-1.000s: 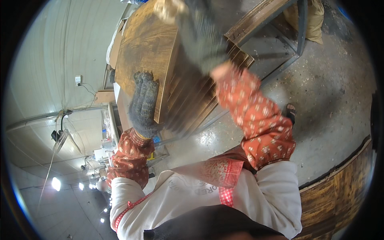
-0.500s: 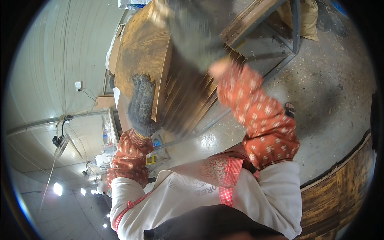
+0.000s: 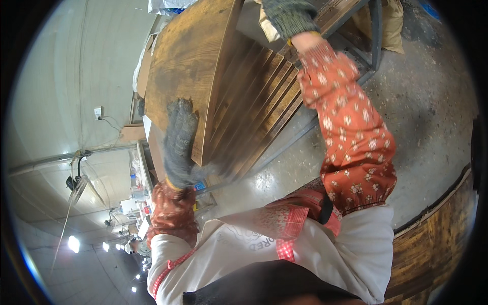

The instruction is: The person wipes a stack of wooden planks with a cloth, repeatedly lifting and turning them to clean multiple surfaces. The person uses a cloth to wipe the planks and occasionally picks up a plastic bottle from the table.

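Observation:
A brown wood-grain board (image 3: 183,66) stands tilted at the front of a row of similar boards (image 3: 254,107). My left hand (image 3: 181,142), in a dark grey knitted glove, is closed round its near end, with the fingers lying along the broad face. Beyond the board's far edge is my right hand (image 3: 290,16), in a grey-green glove with its fingers partly cut off by the top of the picture. It holds a pale, cloth-like piece (image 3: 268,26), whose exact kind I cannot make out. Red flowered sleeves cover both forearms.
A metal-legged frame (image 3: 375,35) stands at the upper right, beside a tan sack (image 3: 394,25). More wood-grain boards (image 3: 437,239) lie at the lower right. A pale panelled wall (image 3: 66,66) with a socket (image 3: 98,113) rises on the left. The concrete floor (image 3: 406,132) is speckled.
My right hand has swept from across the board to beyond its far edge, out to the right. The front board leans a little differently, and my left hand stays on it.

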### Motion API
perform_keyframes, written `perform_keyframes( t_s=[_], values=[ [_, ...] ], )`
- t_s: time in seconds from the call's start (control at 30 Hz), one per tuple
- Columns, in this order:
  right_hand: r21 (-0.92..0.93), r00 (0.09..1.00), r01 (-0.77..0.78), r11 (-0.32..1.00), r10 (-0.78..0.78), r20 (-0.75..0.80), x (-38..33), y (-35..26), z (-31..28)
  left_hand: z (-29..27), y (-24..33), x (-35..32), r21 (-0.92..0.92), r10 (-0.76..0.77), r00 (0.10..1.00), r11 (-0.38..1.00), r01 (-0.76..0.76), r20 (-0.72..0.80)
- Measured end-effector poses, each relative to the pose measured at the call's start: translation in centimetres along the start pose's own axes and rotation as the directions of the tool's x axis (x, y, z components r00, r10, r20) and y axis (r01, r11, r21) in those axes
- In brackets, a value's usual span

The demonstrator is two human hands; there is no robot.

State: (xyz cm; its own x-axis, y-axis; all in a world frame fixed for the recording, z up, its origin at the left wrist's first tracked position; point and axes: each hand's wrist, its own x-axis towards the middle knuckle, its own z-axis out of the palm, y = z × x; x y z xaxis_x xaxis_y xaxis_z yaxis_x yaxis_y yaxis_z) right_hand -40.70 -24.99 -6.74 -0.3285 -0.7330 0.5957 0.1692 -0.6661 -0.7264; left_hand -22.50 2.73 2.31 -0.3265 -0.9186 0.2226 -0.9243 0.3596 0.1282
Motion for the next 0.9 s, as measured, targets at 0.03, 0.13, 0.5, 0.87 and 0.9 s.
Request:
perform_keyframes(
  t_s=[0.03, 0.13, 0.5, 0.87, 0.9],
  values=[
    [0.128, 0.991, -0.129, 0.983, 0.124, 0.046, -1.2, -1.0, -1.6, -0.5, -0.2, 0.7, -0.129, -0.011, 0.998, 0.992, 0.019, 0.063],
    [0.131, 0.966, -0.201, 0.971, 0.175, 0.191, -6.3, -4.1, -2.8, -2.6, -1.6, 3.8, -0.246, -0.066, 0.978, 0.963, 0.114, 0.196],
    [-0.006, 0.856, 0.305, 0.952, -0.272, 0.439, -15.9, -8.0, 0.0, 1.2, -8.4, 10.5, -0.263, -0.032, 0.999, 0.965, 0.027, -0.018],
    [-0.130, 0.887, -0.085, 0.988, 0.135, 0.443, -0.5, -0.7, 0.5, -0.6, -0.5, 3.1, -0.107, 0.063, 0.998, 0.992, -0.062, 0.008],
    [-0.182, 0.890, -0.062, 0.981, 0.137, 0.435, 0.1, -0.5, 0.7, -0.2, 0.1, 2.3, -0.020, 0.014, 1.000, 1.000, -0.015, -0.014]
  ],
)
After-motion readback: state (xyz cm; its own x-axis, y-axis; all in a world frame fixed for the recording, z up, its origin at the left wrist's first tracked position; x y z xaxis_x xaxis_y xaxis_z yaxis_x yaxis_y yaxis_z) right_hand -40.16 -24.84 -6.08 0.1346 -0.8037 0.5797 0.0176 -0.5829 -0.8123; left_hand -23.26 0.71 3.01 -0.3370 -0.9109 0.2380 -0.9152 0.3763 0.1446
